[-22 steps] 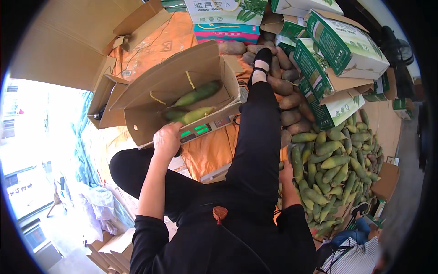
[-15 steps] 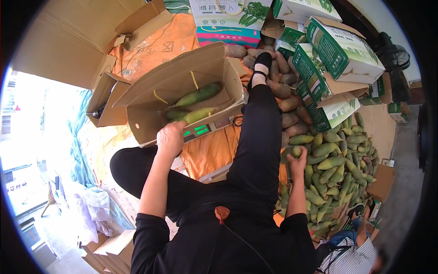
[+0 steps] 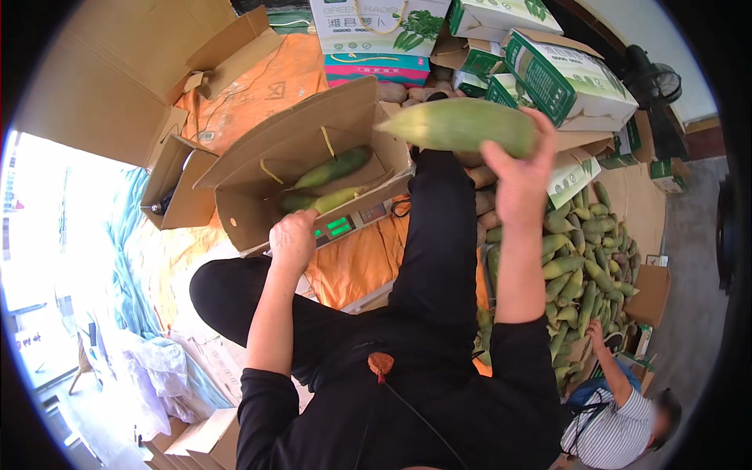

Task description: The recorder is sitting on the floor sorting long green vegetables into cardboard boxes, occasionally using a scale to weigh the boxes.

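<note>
My right hand [image 3: 523, 176] is raised over my right leg and grips a large green radish [image 3: 458, 124], its pale pointed tip toward the left. The radish is slightly blurred by motion. My left hand [image 3: 292, 239] is closed on the near edge of an open cardboard box [image 3: 290, 133]. Inside that box lie a dark green radish [image 3: 337, 167], a lighter one [image 3: 337, 200] near my left fingers, and another partly hidden. Beneath the box's near side is a scale [image 3: 368, 215] with lit green displays.
A heap of green radishes [image 3: 583, 274] lies at the right, with brownish roots [image 3: 483, 205] beside my leg. Printed green-and-white cartons [image 3: 576, 82] are stacked at the far right, near a black fan [image 3: 658, 82]. At the lower right, another person [image 3: 615, 415] reaches toward the heap.
My right hand has lifted the radish from beside the heap, up and forward over my leg. My left hand stays on the box edge. The other person's arm now reaches toward the heap.
</note>
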`<action>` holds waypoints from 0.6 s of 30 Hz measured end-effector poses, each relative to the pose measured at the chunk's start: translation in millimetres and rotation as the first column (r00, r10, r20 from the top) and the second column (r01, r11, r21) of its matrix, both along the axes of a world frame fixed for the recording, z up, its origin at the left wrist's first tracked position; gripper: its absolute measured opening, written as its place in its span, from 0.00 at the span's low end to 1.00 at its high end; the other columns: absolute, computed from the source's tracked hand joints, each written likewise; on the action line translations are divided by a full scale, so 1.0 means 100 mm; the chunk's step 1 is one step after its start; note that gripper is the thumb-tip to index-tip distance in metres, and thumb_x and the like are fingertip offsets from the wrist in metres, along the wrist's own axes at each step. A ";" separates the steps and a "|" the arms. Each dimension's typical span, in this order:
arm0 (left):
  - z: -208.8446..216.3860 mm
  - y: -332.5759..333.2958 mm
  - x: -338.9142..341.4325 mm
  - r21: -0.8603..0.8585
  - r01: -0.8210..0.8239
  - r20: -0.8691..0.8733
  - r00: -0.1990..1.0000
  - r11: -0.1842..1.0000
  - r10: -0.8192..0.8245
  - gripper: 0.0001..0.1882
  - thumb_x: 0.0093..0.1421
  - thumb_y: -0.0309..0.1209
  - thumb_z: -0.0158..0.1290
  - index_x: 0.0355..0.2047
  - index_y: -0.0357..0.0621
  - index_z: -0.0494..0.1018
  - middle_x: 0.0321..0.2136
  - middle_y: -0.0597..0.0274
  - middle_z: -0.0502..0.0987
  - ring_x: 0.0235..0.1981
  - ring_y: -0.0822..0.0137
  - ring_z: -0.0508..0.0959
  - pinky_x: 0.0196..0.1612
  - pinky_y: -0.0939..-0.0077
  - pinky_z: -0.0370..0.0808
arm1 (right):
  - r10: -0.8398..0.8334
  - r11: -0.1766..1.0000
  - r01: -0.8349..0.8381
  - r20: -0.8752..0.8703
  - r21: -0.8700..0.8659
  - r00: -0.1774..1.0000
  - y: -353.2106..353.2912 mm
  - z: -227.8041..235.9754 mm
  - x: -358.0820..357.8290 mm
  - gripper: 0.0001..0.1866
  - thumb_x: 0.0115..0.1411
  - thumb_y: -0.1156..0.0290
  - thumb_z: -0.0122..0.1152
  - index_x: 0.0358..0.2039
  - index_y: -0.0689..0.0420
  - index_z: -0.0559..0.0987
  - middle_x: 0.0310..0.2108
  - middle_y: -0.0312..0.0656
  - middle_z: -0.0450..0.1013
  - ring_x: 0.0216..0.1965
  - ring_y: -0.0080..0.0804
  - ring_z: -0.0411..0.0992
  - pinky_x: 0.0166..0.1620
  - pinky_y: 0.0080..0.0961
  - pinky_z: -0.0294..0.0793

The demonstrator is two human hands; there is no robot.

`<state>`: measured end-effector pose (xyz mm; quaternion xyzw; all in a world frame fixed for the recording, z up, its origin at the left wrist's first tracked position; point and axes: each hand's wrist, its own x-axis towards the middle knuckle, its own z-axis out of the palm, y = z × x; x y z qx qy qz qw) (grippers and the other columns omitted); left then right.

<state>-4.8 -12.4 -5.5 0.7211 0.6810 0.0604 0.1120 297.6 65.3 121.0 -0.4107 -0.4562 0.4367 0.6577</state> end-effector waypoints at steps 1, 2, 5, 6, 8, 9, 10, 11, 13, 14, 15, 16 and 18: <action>0.00 0.02 0.01 0.000 0.020 0.005 1.000 1.000 -0.020 0.09 0.50 0.22 0.51 0.32 0.47 0.75 0.28 0.56 0.77 0.32 0.54 0.78 0.34 0.60 0.75 | 0.033 0.999 -0.034 0.051 0.004 0.998 0.05 -0.09 -0.13 0.32 0.46 0.86 0.65 0.51 0.55 0.65 0.45 0.40 0.66 0.45 0.29 0.69 0.47 0.26 0.74; 0.01 0.03 0.02 -0.017 0.017 -0.002 1.000 1.000 -0.018 0.09 0.50 0.22 0.51 0.32 0.47 0.75 0.28 0.55 0.77 0.33 0.54 0.78 0.34 0.60 0.75 | 0.098 0.995 -0.098 -0.014 -0.001 0.995 0.06 -0.13 -0.30 0.31 0.45 0.85 0.66 0.49 0.55 0.65 0.44 0.38 0.66 0.44 0.28 0.69 0.45 0.25 0.74; 0.00 0.10 0.06 -0.067 0.041 -0.045 0.998 0.997 -0.044 0.09 0.51 0.24 0.51 0.33 0.48 0.75 0.29 0.55 0.77 0.33 0.53 0.78 0.35 0.60 0.75 | 0.076 0.997 -0.077 0.287 -0.005 0.955 0.22 -0.62 -0.64 0.32 0.40 0.75 0.72 0.46 0.56 0.65 0.42 0.41 0.65 0.45 0.30 0.67 0.47 0.28 0.70; -0.02 0.10 0.06 -0.098 0.015 -0.092 0.995 0.995 -0.024 0.09 0.51 0.25 0.51 0.33 0.48 0.74 0.29 0.54 0.77 0.33 0.53 0.78 0.35 0.59 0.75 | 0.154 0.987 -0.139 0.266 -0.075 0.951 0.23 -0.71 -0.78 0.33 0.42 0.76 0.71 0.48 0.55 0.65 0.42 0.39 0.66 0.42 0.27 0.68 0.46 0.25 0.70; 0.01 0.11 0.05 -0.150 -0.019 -0.035 0.999 0.989 0.014 0.14 0.52 0.31 0.52 0.40 0.47 0.74 0.34 0.50 0.78 0.37 0.48 0.77 0.39 0.56 0.74 | 0.125 0.990 -0.096 0.325 -0.104 0.938 0.30 -1.03 -0.98 0.32 0.41 0.71 0.72 0.46 0.57 0.66 0.41 0.43 0.66 0.45 0.32 0.67 0.49 0.29 0.67; 0.05 0.11 0.07 -0.164 -0.020 -0.059 0.998 0.986 0.010 0.14 0.51 0.31 0.53 0.40 0.47 0.74 0.34 0.50 0.78 0.37 0.48 0.77 0.39 0.56 0.74 | 0.075 0.996 -0.046 0.398 -0.081 0.914 0.32 -1.19 -1.04 0.31 0.41 0.70 0.72 0.45 0.59 0.67 0.41 0.45 0.66 0.46 0.33 0.67 0.49 0.30 0.67; 0.06 0.12 0.09 -0.170 -0.025 -0.083 0.996 0.985 0.011 0.15 0.51 0.31 0.54 0.41 0.47 0.74 0.33 0.50 0.78 0.37 0.48 0.77 0.39 0.55 0.74 | 0.070 0.991 -0.017 0.417 -0.131 0.906 0.35 -1.30 -1.06 0.29 0.42 0.70 0.71 0.44 0.61 0.68 0.41 0.46 0.67 0.46 0.35 0.66 0.49 0.31 0.67; 0.01 0.10 0.04 -0.130 -0.021 -0.028 0.999 0.991 0.017 0.15 0.50 0.30 0.55 0.40 0.47 0.74 0.33 0.49 0.78 0.36 0.47 0.77 0.38 0.55 0.73 | 0.079 0.992 -0.025 0.443 -0.126 0.893 0.32 -1.27 -1.04 0.27 0.43 0.69 0.70 0.44 0.60 0.70 0.41 0.45 0.67 0.46 0.34 0.67 0.48 0.30 0.68; 0.02 0.08 0.04 -0.112 0.009 0.004 1.000 0.994 -0.008 0.13 0.50 0.29 0.55 0.38 0.46 0.74 0.32 0.48 0.77 0.36 0.46 0.77 0.37 0.55 0.72 | 0.070 0.992 -0.011 0.470 -0.127 0.880 0.28 -1.08 -0.89 0.24 0.45 0.69 0.69 0.43 0.59 0.71 0.41 0.44 0.67 0.45 0.33 0.67 0.47 0.29 0.69; 0.01 0.07 0.04 -0.093 0.015 0.021 1.000 0.996 -0.013 0.13 0.50 0.29 0.55 0.38 0.46 0.74 0.32 0.47 0.77 0.36 0.46 0.76 0.37 0.55 0.72 | 0.077 0.996 -0.043 0.468 -0.082 0.880 0.23 -0.96 -0.77 0.22 0.46 0.69 0.68 0.42 0.58 0.73 0.40 0.42 0.68 0.44 0.31 0.68 0.45 0.27 0.70; 0.01 0.08 0.05 -0.099 0.027 0.022 0.999 0.995 -0.025 0.13 0.50 0.29 0.55 0.38 0.46 0.74 0.32 0.47 0.77 0.36 0.46 0.76 0.37 0.55 0.72 | 0.088 0.996 -0.080 0.466 -0.037 0.881 0.17 -0.85 -0.66 0.19 0.47 0.68 0.67 0.40 0.56 0.74 0.40 0.41 0.68 0.42 0.30 0.68 0.43 0.25 0.71; 0.02 0.08 0.06 -0.108 0.020 -0.003 1.000 0.994 -0.021 0.12 0.51 0.29 0.55 0.38 0.45 0.74 0.32 0.48 0.77 0.35 0.46 0.77 0.37 0.55 0.72 | 0.079 0.997 -0.058 0.500 -0.058 0.863 0.11 -0.72 -0.51 0.15 0.50 0.70 0.65 0.40 0.55 0.76 0.39 0.39 0.69 0.39 0.26 0.70 0.41 0.21 0.72; 0.03 0.08 0.09 -0.118 0.025 -0.028 0.999 0.993 -0.029 0.11 0.53 0.28 0.55 0.38 0.45 0.73 0.32 0.48 0.77 0.35 0.47 0.77 0.37 0.55 0.73 | 0.010 1.000 -0.002 0.444 -0.018 0.896 0.06 -0.73 -0.14 0.13 0.47 0.70 0.65 0.35 0.58 0.76 0.39 0.46 0.70 0.42 0.42 0.70 0.43 0.31 0.71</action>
